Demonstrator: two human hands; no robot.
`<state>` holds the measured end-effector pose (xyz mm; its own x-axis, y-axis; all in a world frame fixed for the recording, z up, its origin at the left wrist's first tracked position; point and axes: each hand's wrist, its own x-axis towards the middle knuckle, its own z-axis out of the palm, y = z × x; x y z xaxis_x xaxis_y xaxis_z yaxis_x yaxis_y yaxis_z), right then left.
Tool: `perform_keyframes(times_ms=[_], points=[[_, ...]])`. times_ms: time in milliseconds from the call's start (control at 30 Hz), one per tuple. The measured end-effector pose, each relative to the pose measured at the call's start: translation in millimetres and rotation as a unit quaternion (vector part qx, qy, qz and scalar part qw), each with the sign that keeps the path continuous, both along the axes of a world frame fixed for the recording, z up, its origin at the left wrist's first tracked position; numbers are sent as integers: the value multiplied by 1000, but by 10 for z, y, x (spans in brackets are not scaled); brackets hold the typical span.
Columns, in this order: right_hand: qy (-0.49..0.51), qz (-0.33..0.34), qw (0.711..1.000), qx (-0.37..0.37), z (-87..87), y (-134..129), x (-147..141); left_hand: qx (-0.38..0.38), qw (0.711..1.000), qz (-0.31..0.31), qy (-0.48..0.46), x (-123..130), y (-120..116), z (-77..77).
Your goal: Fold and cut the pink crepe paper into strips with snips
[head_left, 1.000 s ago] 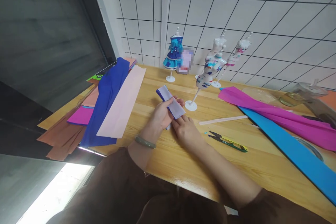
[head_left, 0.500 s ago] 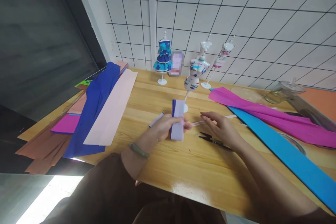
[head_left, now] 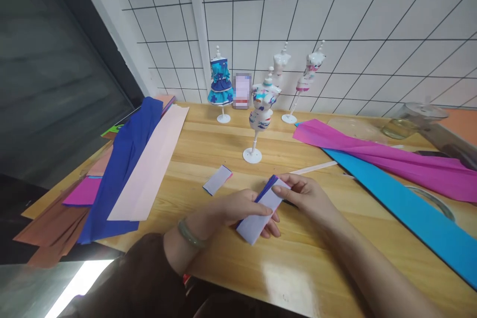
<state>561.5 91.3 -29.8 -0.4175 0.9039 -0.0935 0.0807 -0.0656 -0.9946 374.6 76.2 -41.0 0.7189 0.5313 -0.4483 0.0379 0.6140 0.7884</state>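
A folded strip of crepe paper, pale lavender on top with blue layers along its edge, is held tilted above the table. My left hand grips its lower part, thumb on top and fingers beneath. At the upper end my right hand pinches it between thumb and fingers. A smaller lavender piece with a dark edge lies flat beyond my left hand. Behind my right hand, a thin pale strip rests on the wood. Most of the dark scissors is hidden under my right hand.
Mini dress forms stand at the back, one in a blue dress and one with paint-like marks nearer me. Blue and pale pink sheets lie left; magenta and bright blue sheets right. A glass vessel stands far right.
My right hand has come over to the folded crepe paper and now grips its upper end. The paper has tilted from upright to slanting right and moved nearer me. The view has shifted slightly.
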Motion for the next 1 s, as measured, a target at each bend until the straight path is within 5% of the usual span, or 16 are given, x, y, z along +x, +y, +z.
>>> perform_keyframes(times_ms=[367, 633, 733, 833, 900, 1000], points=[[5, -116, 993, 17, -41, 35, 107, 22, 999, 25, -21, -71, 39, -35], [3, -61, 998, 34, 8, -20, 68, 102, 994, 35, 13, -93, 72, -38], [-60, -108, 985, 119, -4, -90, 34, 266, 956, 70, 97, -85, 28, 18], [-150, -104, 942, 280, 38, -180, -24, 395, 899, 154, 109, -63, -21, 65], [-174, -75, 916, 353, 96, -224, -49, 395, 897, 176, 86, -52, -33, 74], [-191, -65, 918, 342, 182, -221, 14, 319, 931, 174, 27, -67, -9, 76]])
